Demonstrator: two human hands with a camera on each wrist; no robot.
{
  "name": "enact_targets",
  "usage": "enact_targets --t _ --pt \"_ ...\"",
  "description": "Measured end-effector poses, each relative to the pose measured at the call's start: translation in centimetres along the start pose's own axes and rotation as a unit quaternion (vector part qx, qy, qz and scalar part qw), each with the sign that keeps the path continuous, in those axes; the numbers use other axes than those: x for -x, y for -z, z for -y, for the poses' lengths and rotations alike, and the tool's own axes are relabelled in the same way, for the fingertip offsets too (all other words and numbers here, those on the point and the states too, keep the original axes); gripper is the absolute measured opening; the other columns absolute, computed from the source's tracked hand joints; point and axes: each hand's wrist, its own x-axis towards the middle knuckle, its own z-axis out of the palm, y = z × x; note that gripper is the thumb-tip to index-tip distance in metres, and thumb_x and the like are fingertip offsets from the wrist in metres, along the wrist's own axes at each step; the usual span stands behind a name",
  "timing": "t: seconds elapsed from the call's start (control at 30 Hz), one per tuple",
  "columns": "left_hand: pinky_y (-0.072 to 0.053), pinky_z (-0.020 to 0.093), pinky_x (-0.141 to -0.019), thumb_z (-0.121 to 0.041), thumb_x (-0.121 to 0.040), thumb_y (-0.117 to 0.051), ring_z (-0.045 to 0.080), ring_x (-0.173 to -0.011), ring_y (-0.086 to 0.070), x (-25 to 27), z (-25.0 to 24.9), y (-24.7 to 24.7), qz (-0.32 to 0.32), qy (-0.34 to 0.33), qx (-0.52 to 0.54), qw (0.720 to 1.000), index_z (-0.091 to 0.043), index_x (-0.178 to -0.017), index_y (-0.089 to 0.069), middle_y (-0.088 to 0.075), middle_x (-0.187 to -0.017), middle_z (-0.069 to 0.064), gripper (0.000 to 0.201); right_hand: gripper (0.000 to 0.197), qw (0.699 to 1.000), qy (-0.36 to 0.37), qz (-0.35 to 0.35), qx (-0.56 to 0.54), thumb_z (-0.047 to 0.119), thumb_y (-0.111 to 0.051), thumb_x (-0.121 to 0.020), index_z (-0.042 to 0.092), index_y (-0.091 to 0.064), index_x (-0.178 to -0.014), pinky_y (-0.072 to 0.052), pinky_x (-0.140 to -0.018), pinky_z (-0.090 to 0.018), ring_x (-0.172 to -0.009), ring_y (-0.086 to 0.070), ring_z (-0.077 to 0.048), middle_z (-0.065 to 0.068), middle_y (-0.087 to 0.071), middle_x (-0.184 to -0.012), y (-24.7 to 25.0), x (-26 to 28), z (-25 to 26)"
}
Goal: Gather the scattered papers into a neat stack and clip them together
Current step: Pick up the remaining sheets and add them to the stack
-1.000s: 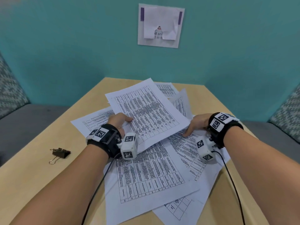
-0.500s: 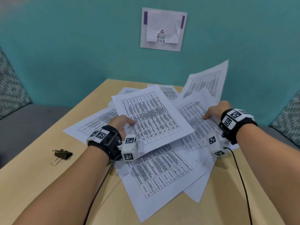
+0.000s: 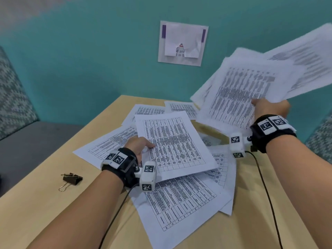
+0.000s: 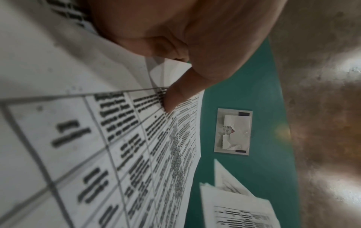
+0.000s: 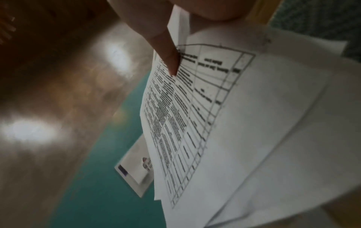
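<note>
Right hand [image 3: 271, 109] has swept a pinched bundle of papers [image 3: 239, 90] up off the tabletop [image 3: 45, 212]; left hand [image 3: 138, 147] still pinches the top sheet [image 3: 174, 141]. Gathering is underway, binder clip [image 3: 71, 178] untouched.

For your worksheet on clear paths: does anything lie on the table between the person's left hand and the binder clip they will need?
Nothing visible does. The binder clip lies alone on the bare table, left of the left hand. That hand is busy, though: it grips the top sheet of the scattered papers.
</note>
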Motion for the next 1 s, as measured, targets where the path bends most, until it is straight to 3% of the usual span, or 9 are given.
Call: enact_targets --t 0.27,0.33,0.4,0.47,0.57,0.7,0.8,0.87,1.0 --pt "-0.024 0.05 -0.12 0.012 -0.091 -0.061 0.037 -0.156 -0.017 0.5 -0.2 -0.2 -0.003 0.009 0.012 1.0 -0.005 -0.16 -0.025 -0.014 -0.171 0.011 0.079 0.11 0.988 -0.111 0.062 -0.092 0.017 -0.09 -0.044 0.002 -0.043 -0.142 -0.051 -0.099 -0.046 -0.107 -0.063 -0.027 -0.01 -0.064 -0.126 -2.2 -0.3 -1.0" --pt "-0.019 0.054 -0.123 0.0 -0.097 -0.059 0.036 -0.156 -0.015 1.0 -0.4 -0.3 0.006 0.012 0.05 0.999 -0.006 -0.16 -0.026 -0.013 -0.171 0.012 0.071 0.107 0.981 -0.128 0.133 -0.053 0.019 -0.095 -0.045 0.002 -0.048 -0.14 -0.051 -0.094 -0.041 -0.103 -0.062 -0.025 -0.01 -0.063 -0.123 -2.9 0.9 -2.0" --pt "-0.015 0.058 -0.125 -0.024 -0.1 -0.056 0.032 -0.157 -0.015 0.8 -0.2 -0.2 0.014 0.008 0.079 0.997 -0.012 -0.162 -0.023 -0.013 -0.172 0.009 0.071 0.119 0.965 -0.149 0.214 0.016 0.031 -0.1 -0.019 0.003 -0.061 -0.128 -0.055 -0.089 -0.046 -0.095 -0.068 -0.028 -0.01 -0.07 -0.114 -3.9 1.1 -4.3" --pt "-0.021 0.054 -0.124 -0.041 -0.092 -0.057 0.025 -0.153 -0.029 0.7 0.0 -0.1 0.049 -0.006 0.137 0.989 -0.017 -0.15 -0.048 -0.036 -0.165 0.004 0.064 0.115 0.936 -0.159 0.304 0.084 0.033 -0.1 -0.008 0.002 -0.069 -0.114 -0.056 -0.088 -0.057 -0.088 -0.074 -0.037 -0.014 -0.077 -0.101 -5.0 0.5 -7.0" --pt "-0.04 0.045 -0.114 -0.054 -0.097 -0.048 0.025 -0.126 -0.061 0.3 -0.1 0.3 0.101 -0.021 0.209 0.973 -0.017 -0.122 -0.071 -0.073 -0.127 0.004 0.051 0.09 0.882 -0.149 0.396 0.21 0.035 -0.102 -0.026 -0.001 -0.072 -0.103 -0.055 -0.092 -0.056 -0.085 -0.073 -0.039 -0.022 -0.075 -0.098 -5.1 1.8 -8.1" --pt "-0.033 0.057 -0.116 -0.074 -0.075 -0.067 0.031 -0.145 -0.044 0.5 -0.9 1.8 0.07 0.026 0.124 0.99 -0.023 -0.148 -0.053 -0.049 -0.157 0.006 0.09 0.057 0.85 -0.121 0.414 0.304 0.028 -0.094 -0.057 0.0 -0.067 -0.099 -0.051 -0.077 -0.037 -0.077 -0.064 -0.031 -0.018 -0.07 -0.103 -4.5 3.2 -8.3" --pt "-0.043 0.047 -0.107 -0.032 -0.089 -0.075 0.026 -0.14 -0.043 1.4 -1.3 1.6 0.025 0.018 -0.002 1.0 -0.01 -0.147 -0.048 -0.047 -0.143 -0.002 0.067 0.061 0.828 -0.125 0.414 0.357 0.033 -0.089 -0.06 0.001 -0.062 -0.104 -0.059 -0.061 -0.032 -0.059 -0.068 -0.024 -0.015 -0.071 -0.075 -4.4 3.2 -8.7" --pt "-0.054 0.043 -0.088 -0.015 -0.08 -0.08 0.032 -0.108 -0.06 1.3 -0.9 1.2 0.062 0.045 -0.037 0.996 0.0 -0.129 -0.058 -0.059 -0.134 0.01 0.056 0.035 0.808 -0.135 0.418 0.393 0.028 -0.076 -0.081 0.005 -0.056 -0.097 -0.039 -0.039 -0.018 -0.034 -0.046 -0.016 -0.004 -0.051 -0.047 -4.1 3.8 -8.5" --pt "-0.055 0.042 -0.079 -0.004 -0.088 -0.069 0.032 -0.083 -0.064 1.2 -1.0 1.0 0.05 0.023 -0.076 0.996 0.003 -0.112 -0.058 -0.064 -0.099 0.017 0.027 0.041 0.784 -0.132 0.468 0.386 0.02 -0.063 -0.087 0.003 -0.049 -0.122 -0.039 -0.073 -0.033 -0.074 -0.044 -0.025 -0.005 -0.05 -0.093 -4.7 4.3 -9.4"
